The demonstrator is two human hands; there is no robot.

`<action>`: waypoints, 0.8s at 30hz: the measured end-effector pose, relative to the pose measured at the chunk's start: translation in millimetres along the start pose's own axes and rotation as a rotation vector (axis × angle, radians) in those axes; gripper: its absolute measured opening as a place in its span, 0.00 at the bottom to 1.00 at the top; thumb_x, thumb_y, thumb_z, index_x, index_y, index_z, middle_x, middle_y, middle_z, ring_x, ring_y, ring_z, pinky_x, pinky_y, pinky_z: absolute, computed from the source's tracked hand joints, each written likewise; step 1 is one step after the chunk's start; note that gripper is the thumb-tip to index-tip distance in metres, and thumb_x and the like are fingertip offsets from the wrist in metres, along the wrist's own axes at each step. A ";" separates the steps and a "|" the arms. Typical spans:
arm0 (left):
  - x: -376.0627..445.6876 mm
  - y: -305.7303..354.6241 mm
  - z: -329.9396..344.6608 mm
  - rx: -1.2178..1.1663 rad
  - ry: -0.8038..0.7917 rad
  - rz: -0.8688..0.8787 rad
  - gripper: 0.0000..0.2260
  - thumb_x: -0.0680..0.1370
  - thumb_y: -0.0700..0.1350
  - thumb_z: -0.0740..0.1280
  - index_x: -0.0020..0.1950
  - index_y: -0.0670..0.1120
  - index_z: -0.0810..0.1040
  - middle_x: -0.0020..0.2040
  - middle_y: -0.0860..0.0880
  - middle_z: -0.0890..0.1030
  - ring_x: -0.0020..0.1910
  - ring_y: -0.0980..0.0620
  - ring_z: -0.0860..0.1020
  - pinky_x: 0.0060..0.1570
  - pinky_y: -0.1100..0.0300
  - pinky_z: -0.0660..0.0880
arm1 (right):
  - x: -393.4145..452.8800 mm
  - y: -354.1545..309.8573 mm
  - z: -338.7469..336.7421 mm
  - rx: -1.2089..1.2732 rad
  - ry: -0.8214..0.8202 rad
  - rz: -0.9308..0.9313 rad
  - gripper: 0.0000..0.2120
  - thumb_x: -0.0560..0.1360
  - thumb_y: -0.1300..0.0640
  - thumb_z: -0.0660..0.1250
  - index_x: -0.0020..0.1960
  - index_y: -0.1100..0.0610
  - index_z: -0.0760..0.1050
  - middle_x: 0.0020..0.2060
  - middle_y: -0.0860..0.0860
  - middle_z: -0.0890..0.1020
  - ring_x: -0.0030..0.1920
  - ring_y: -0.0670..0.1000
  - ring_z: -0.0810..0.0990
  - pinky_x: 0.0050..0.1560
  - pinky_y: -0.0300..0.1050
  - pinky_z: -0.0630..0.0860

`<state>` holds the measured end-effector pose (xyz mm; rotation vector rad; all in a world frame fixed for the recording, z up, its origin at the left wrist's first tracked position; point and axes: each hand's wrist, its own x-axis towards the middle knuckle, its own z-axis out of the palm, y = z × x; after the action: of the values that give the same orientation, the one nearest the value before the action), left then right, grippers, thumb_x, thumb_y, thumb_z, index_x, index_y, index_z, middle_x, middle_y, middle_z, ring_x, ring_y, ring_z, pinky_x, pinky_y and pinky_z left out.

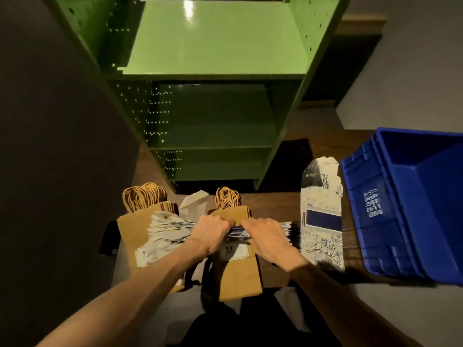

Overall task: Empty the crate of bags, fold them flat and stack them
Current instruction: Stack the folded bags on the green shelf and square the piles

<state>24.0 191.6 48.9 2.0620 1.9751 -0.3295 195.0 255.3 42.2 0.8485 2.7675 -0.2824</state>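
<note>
- Both forearms reach in from the bottom edge, and my left hand [211,231] and right hand [266,234] meet over the middle of the worktop [323,146].
- Left grip: fingers curled over the edge of a bundle of blue-and-white bags [240,232], pinching it. Right grip: fingers laid over the same bundle and curled down its far edge, holding it from the other side.
- That bundle lies crosswise, resting on a stack of brown paper bags [238,274] with twisted cord handles at its far end.
- A second stack of brown bags [132,229] sits just to the left, with the bundle's pale handles [167,231] fanned across it.
- One patterned bag [322,221] lies flat to the right, between the stacks and the blue crate [400,204].
- From this angle the crate's visible interior shows no bags; its near corner is hidden, so I judge the emptying nearly or fully done.
- Risk, as I read it: the bundle is thick and held only at the middle, so its outer bags could slide out and splay if I lift unevenly.
- Setting it down askew could also snag the cord handles or push the brown stack off its front edge.
- Beyond everything stands a green metal shelf unit [215,71].
</note>
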 end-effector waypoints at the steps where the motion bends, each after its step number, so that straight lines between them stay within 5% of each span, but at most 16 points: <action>1: 3.2 1.8 9.7 0.014 -0.016 -0.001 0.13 0.78 0.48 0.67 0.62 0.51 0.73 0.49 0.46 0.84 0.44 0.45 0.82 0.40 0.54 0.75 | 1.2 2.3 10.9 0.021 -0.009 0.019 0.26 0.71 0.57 0.73 0.61 0.48 0.63 0.47 0.49 0.81 0.44 0.55 0.82 0.44 0.51 0.75; 13: 12.0 10.1 14.3 0.028 -0.029 0.022 0.06 0.79 0.46 0.64 0.56 0.50 0.74 0.42 0.47 0.84 0.38 0.45 0.81 0.36 0.56 0.70 | 0.1 27.0 27.5 0.014 -0.021 0.081 0.26 0.74 0.40 0.70 0.65 0.52 0.67 0.53 0.49 0.79 0.49 0.52 0.80 0.51 0.49 0.75; 17: 11.9 11.7 12.8 0.020 -0.036 0.005 0.07 0.80 0.47 0.64 0.57 0.51 0.75 0.41 0.47 0.83 0.35 0.46 0.79 0.35 0.57 0.70 | 1.9 29.3 26.7 -0.024 -0.020 0.064 0.25 0.75 0.38 0.68 0.63 0.52 0.67 0.50 0.49 0.80 0.46 0.53 0.80 0.46 0.49 0.74; 21: 8.7 9.7 -6.1 -0.008 -0.042 0.007 0.05 0.80 0.45 0.63 0.55 0.49 0.76 0.43 0.47 0.84 0.40 0.46 0.81 0.39 0.56 0.74 | 0.2 38.1 6.8 -0.041 -0.029 0.041 0.31 0.73 0.26 0.59 0.61 0.51 0.69 0.49 0.48 0.82 0.46 0.53 0.81 0.40 0.48 0.70; 24: 1.4 -0.4 -30.0 -0.033 -0.034 0.012 0.05 0.79 0.47 0.65 0.53 0.49 0.78 0.43 0.49 0.84 0.39 0.49 0.80 0.43 0.56 0.78 | -8.0 49.7 -26.3 0.011 -0.080 0.069 0.31 0.71 0.27 0.62 0.64 0.47 0.71 0.56 0.48 0.83 0.53 0.55 0.82 0.49 0.51 0.75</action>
<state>23.0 203.2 76.6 2.0342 1.9348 -0.3251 225.5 298.1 63.8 0.9131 2.6593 -0.3119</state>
